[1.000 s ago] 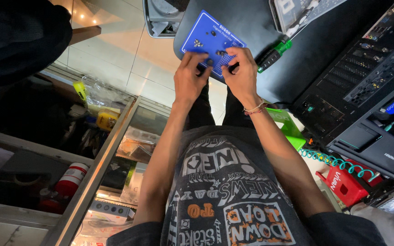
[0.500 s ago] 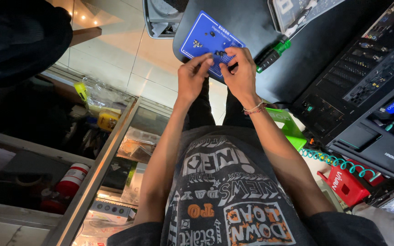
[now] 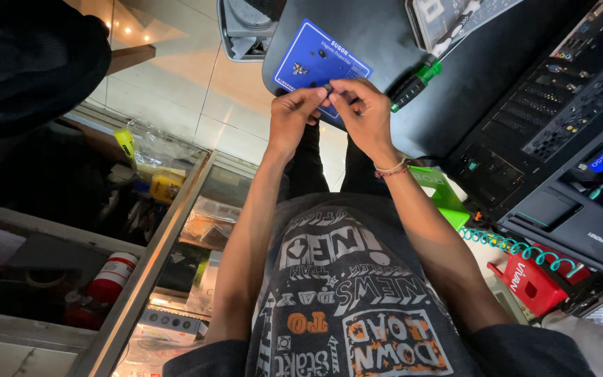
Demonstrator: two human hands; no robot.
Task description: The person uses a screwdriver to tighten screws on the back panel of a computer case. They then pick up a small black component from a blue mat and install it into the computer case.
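Observation:
My left hand and my right hand meet fingertip to fingertip over the near edge of a blue square mat. Together they pinch a small dark part, too small to make out in detail. Two tiny loose bits lie on the mat beyond my fingers. The mat rests on a black tabletop. A thread bracelet circles my right wrist. A green-and-black screwdriver lies just right of my right hand.
An open black computer case fills the right side. A green box, a teal coiled cable and a red holder sit by my right elbow. A glass display counter with small goods runs along the left. Another person in dark clothing is at top left.
My fingertips have drawn closer together on the small part at the mat's near edge. My arms have hardly shifted.

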